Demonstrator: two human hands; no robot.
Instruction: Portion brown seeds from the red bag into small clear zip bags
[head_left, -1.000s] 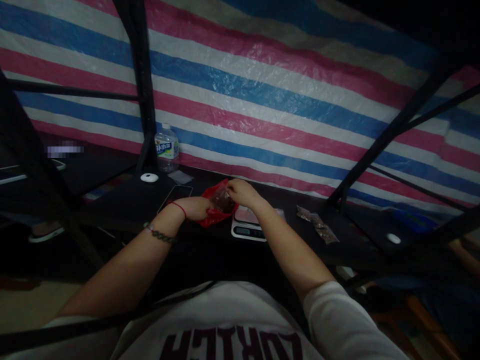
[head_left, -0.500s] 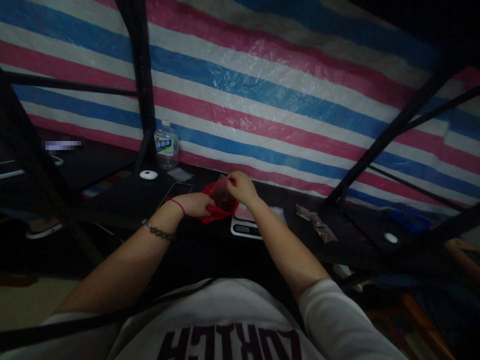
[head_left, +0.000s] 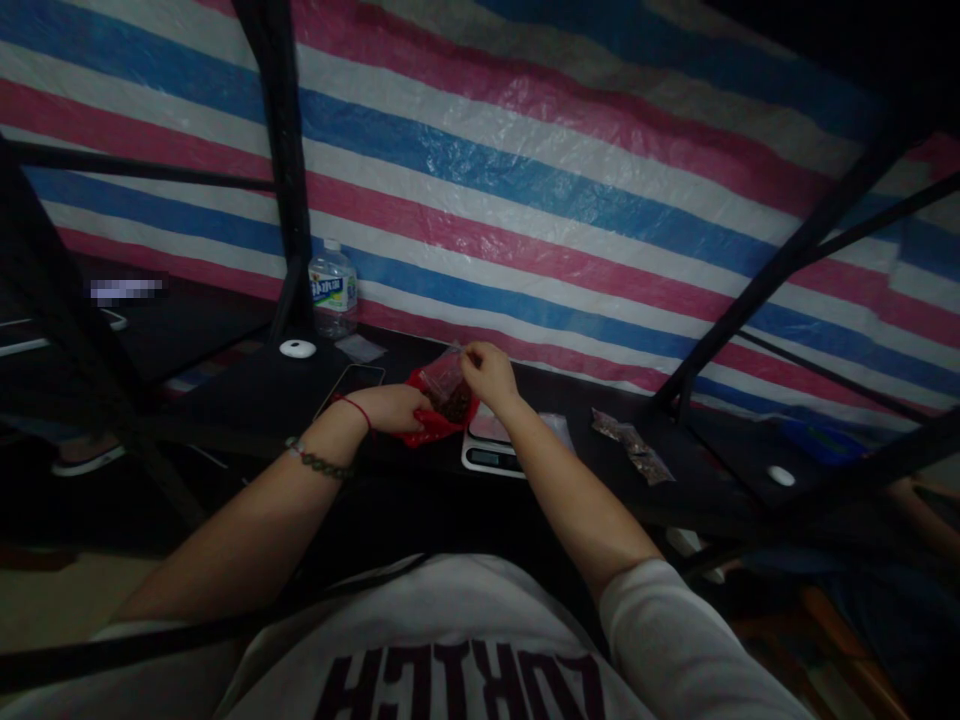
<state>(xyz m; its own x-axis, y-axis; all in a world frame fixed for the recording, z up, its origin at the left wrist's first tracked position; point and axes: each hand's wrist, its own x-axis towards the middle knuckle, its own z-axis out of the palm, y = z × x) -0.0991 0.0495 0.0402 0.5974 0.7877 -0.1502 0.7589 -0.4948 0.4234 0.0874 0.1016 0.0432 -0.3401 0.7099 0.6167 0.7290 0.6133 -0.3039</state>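
A red plastic bag lies at the table's front edge with loose brown bits inside. My left hand is closed at the bag's left rim, its fingertips partly hidden by the red plastic. Above the brown bits, a small clear plastic bag stands tilted, and my right hand pinches its upper right edge. Whether anything fills the clear bag cannot be made out. A white digital scale sits just right of the red bag, partly under my right forearm.
Several filled small bags lie to the right. More clear plastic rests behind the scale. On the left are a phone, a white mouse-shaped object, a flat clear bag and a water bottle. Black frame posts stand either side.
My right hand has shifted slightly right, drawing the clear bag's top outward, so more of it shows above the brown bits. My left hand has barely moved.
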